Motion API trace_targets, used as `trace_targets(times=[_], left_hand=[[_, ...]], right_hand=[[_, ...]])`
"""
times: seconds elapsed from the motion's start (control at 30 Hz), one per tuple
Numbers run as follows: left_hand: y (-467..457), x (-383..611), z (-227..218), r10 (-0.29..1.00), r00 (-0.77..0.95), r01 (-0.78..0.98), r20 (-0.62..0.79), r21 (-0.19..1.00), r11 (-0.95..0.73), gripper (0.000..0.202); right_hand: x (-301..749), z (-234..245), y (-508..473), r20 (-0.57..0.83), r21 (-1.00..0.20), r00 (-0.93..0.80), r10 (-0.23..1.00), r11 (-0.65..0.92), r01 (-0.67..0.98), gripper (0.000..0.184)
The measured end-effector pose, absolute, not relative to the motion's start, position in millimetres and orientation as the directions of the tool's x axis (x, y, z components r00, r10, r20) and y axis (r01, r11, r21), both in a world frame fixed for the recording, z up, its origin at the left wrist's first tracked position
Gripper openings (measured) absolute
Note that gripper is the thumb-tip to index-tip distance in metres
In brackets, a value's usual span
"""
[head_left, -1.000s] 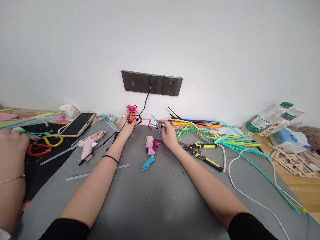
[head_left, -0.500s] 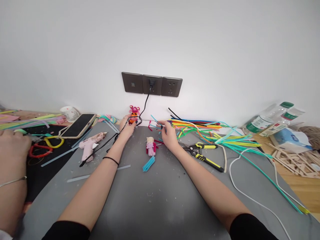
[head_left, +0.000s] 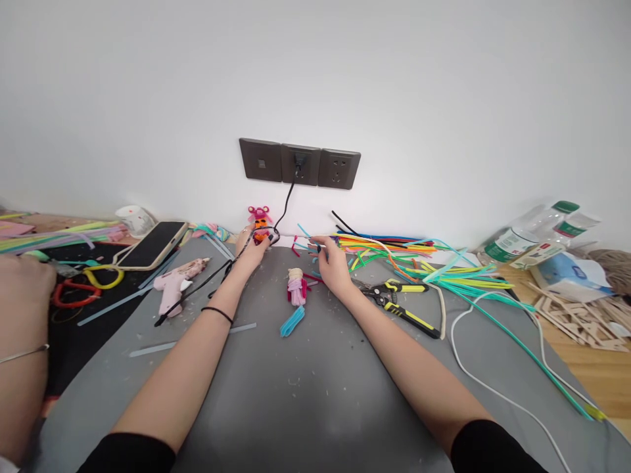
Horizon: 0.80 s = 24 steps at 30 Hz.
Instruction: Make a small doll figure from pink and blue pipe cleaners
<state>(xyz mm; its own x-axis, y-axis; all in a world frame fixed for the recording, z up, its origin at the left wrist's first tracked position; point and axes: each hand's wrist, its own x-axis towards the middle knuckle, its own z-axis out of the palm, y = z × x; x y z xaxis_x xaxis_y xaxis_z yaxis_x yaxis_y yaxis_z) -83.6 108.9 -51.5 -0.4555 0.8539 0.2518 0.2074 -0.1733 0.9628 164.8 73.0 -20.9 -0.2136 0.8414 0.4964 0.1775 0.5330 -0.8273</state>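
Note:
My left hand [head_left: 250, 248] is closed around the lower part of a small pink and orange pipe-cleaner figure [head_left: 259, 215] with round ears, close to the wall. A black cord loops across these fingers. My right hand [head_left: 335, 266] rests on the grey mat with thumb and forefinger apart, beside short blue and red pipe-cleaner pieces [head_left: 302, 244]. Between my hands lies a lilac, cream and magenta pipe-cleaner bundle [head_left: 296, 287]. A folded blue pipe-cleaner piece [head_left: 292, 322] lies just in front of it.
A pink glue gun [head_left: 176, 286], phone [head_left: 154, 244] and scissors [head_left: 79, 292] lie left, near another person's hand [head_left: 24, 289]. Black-yellow wire strippers [head_left: 401, 305], many-coloured pipe cleaners [head_left: 389, 244] and a white cable [head_left: 458, 351] lie right. A black plug sits in the wall socket [head_left: 300, 164].
The pink and orange figure has shifted slightly left in my left hand. My right hand stays almost in place. The view has moved a little.

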Motion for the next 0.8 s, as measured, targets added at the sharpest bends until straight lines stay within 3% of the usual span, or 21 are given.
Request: trace_targets(times=[0.13, 0.23, 0.33, 0.43, 0.57, 0.7, 0.8], left_hand=[[110, -81, -50, 0.826, -0.509, 0.18, 0.242, 0.968, -0.172, 0.045], [109, -76, -43, 0.804, -0.561, -0.012, 0.194, 0.97, -0.243, 0.035], [107, -72, -30, 0.802, -0.574, -0.207, 0.164, 0.919, -0.337, 0.037], [102, -70, -17, 0.797, -0.564, -0.292, 0.214, 0.852, -0.435, 0.038], [93, -69, -4, 0.769, -0.587, -0.35, 0.251, 0.778, -0.522, 0.021], [88, -69, 2, 0.853, -0.488, -0.47, 0.183, 0.769, -0.434, 0.003], [86, -67, 5, 0.907, -0.411, -0.544, 0.094, 0.773, -0.327, 0.008]], right_hand=[[165, -20, 73, 0.497, -0.824, -0.214, 0.841, 0.535, 0.187, 0.037], [165, -19, 72, 0.491, -0.825, -0.217, 0.844, 0.531, 0.194, 0.037], [165, -17, 71, 0.483, -0.831, -0.217, 0.848, 0.522, 0.194, 0.036], [165, -18, 71, 0.479, -0.834, -0.219, 0.85, 0.519, 0.188, 0.035], [166, -19, 72, 0.478, -0.834, -0.23, 0.847, 0.521, 0.183, 0.036], [166, -19, 72, 0.477, -0.839, -0.223, 0.85, 0.517, 0.173, 0.034], [166, -18, 71, 0.478, -0.84, -0.216, 0.852, 0.515, 0.172, 0.034]])
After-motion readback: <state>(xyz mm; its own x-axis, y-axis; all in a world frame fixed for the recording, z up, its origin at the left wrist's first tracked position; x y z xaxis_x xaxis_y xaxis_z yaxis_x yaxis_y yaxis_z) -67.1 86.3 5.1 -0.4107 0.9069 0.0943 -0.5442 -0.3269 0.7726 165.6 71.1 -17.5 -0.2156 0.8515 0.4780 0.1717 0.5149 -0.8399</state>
